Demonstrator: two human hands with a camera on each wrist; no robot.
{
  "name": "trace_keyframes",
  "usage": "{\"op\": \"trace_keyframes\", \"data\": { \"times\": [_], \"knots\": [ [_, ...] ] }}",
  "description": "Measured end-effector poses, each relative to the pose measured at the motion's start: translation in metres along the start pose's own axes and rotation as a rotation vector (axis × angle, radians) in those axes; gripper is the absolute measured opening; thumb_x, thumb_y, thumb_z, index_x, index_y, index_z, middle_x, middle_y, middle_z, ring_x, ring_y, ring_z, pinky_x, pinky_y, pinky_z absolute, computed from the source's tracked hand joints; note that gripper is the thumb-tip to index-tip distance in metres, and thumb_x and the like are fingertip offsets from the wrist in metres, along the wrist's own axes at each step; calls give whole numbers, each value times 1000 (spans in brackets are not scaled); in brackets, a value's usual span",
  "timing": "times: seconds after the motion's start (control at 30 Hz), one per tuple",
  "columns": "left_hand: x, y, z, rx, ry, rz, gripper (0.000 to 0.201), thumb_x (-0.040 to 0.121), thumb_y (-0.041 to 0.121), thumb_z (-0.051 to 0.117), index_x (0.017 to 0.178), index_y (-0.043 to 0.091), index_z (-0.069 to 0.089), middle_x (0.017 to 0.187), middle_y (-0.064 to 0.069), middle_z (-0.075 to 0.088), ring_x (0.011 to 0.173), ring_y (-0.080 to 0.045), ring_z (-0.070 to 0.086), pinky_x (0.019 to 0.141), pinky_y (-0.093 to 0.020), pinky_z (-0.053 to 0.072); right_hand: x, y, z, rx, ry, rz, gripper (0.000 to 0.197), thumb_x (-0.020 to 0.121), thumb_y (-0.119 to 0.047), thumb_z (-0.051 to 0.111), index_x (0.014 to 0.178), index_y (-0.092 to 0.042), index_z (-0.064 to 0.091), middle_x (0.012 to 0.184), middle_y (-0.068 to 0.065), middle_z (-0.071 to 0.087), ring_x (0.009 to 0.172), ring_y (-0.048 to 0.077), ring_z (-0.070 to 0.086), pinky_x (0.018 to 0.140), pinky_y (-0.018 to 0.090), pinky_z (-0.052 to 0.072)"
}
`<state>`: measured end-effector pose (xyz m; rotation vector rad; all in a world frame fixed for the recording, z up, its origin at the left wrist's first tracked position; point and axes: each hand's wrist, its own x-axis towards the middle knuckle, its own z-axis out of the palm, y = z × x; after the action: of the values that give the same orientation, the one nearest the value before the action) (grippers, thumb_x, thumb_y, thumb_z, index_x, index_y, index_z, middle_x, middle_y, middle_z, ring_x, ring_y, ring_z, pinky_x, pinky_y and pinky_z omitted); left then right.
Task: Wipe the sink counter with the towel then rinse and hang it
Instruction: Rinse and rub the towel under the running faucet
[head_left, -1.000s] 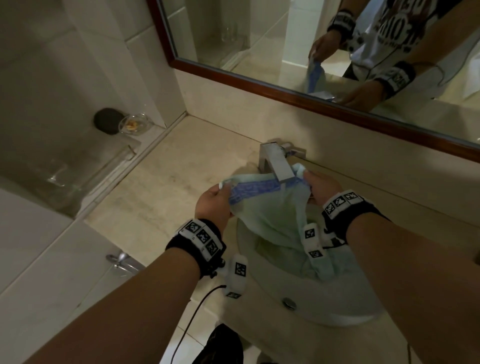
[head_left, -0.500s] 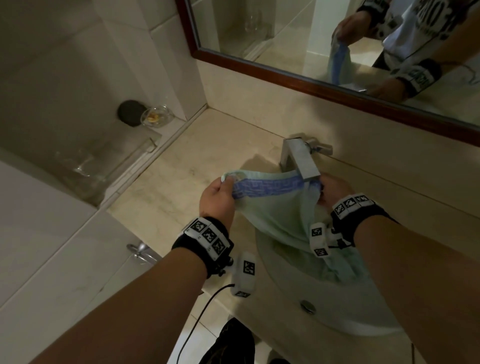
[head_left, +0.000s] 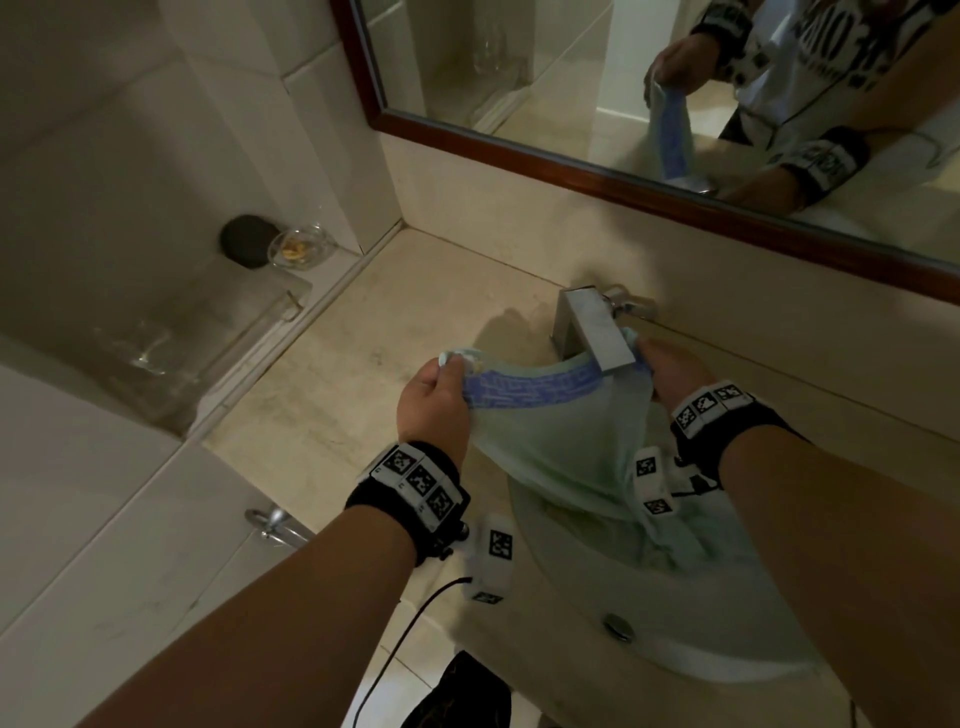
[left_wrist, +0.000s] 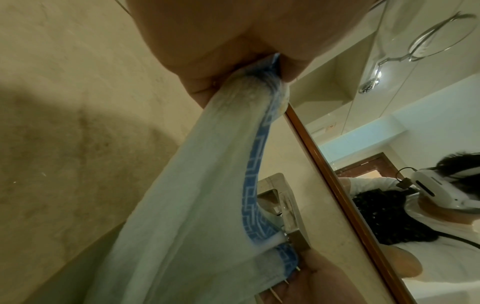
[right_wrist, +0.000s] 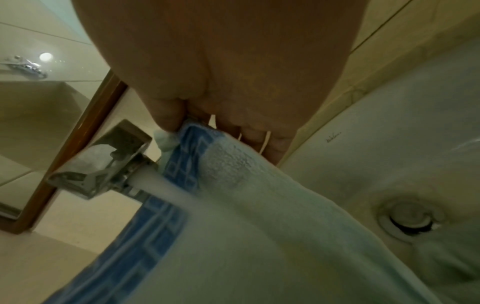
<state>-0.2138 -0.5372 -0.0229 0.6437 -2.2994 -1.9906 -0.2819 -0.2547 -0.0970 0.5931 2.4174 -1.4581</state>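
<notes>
A pale green towel with a blue patterned border hangs stretched between my two hands over the white sink basin. My left hand pinches its left top corner, as the left wrist view shows where the towel runs out of the left hand. My right hand grips the right corner beside the square chrome faucet. In the right wrist view water streams from the faucet onto the towel held by my right hand.
The beige stone counter spreads left of the basin. A wood-framed mirror hangs behind the faucet. On a glass shelf at the left stand a small glass dish and a dark round object. The sink drain lies under the towel's right side.
The view has shifted so everything sits more to the right. Both hands keep hold of the towel, and its right corner has come closer under the faucet spout.
</notes>
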Motion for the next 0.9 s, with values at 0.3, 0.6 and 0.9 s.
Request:
{"op": "trace_keyframes", "data": {
  "times": [0.3, 0.6, 0.9],
  "knots": [
    [9, -8, -1, -16, 39, 41, 40, 96, 38, 54, 60, 20, 59, 63, -6, 50, 62, -20, 50, 63, -34, 41, -3, -6, 13, -452, -95, -112, 38, 95, -7, 61, 131, 5, 54, 127, 27, 59, 115, 41, 57, 94, 39, 43],
    [10, -5, 2, -2, 46, 44, 46, 100, 31, 55, 55, 20, 54, 58, -4, 48, 56, -18, 46, 57, -31, 38, 6, -2, 6, -438, -67, -99, 25, 91, -15, 65, 112, -2, 60, 108, 23, 65, 97, 39, 65, 85, 48, 53],
    [12, -3, 4, 29, 33, 27, 41, 98, 34, 55, 61, 16, 55, 61, -7, 48, 59, -20, 46, 58, -34, 38, 2, 8, -3, -554, -71, -125, 30, 90, -14, 69, 114, 1, 61, 111, 23, 65, 100, 37, 63, 82, 38, 50]
  ]
}}
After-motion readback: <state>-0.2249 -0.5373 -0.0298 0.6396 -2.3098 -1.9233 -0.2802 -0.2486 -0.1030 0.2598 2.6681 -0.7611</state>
